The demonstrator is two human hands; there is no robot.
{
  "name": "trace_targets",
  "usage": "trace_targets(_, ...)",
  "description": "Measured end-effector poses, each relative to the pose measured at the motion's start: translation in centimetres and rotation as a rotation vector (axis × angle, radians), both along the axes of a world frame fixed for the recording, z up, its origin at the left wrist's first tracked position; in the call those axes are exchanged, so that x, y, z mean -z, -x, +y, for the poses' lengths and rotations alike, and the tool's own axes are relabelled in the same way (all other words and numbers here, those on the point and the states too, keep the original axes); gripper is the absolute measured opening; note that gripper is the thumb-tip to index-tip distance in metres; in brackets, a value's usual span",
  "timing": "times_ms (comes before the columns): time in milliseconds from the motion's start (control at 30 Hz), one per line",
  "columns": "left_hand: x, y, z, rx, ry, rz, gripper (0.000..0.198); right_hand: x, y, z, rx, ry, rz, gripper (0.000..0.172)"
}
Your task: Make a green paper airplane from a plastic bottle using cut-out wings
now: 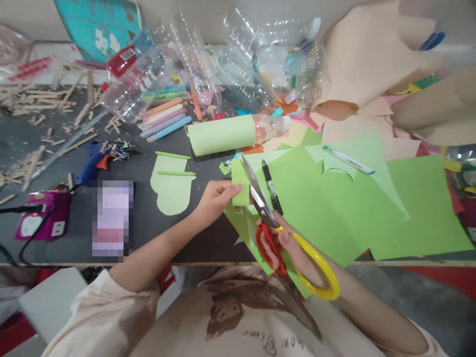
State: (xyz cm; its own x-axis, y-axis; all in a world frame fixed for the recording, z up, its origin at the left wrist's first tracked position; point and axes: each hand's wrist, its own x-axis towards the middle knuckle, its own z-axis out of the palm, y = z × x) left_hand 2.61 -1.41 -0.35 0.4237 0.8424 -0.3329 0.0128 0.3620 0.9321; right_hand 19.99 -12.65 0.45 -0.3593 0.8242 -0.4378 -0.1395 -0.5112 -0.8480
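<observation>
A green slip (240, 196) is held up over the bench (148, 148), just left of the pen (270, 183), pinched firmly between the left hand's (215, 201) thumb and fingers. Scissors (265, 210) are gripped by the right hand (297, 250), fingers curled through the handles, which are spread apart; whether paper is bitten by the blades cannot be told. Already the bottle (223, 135) is wrapped in green, and rounded cut-outs (173, 191) are laid out, crossed by two thin sticks (176, 173). Judging by the faint curve on the slip, its trimming appears unfinished.
</observation>
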Motion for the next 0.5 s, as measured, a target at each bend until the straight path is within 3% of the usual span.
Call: trace_targets(500,-0.26,-0.08,-0.04,-0.022,0.013,0.016,0.038,0.28,0.73,0.01,0.036,0.013,-0.008,0.054)
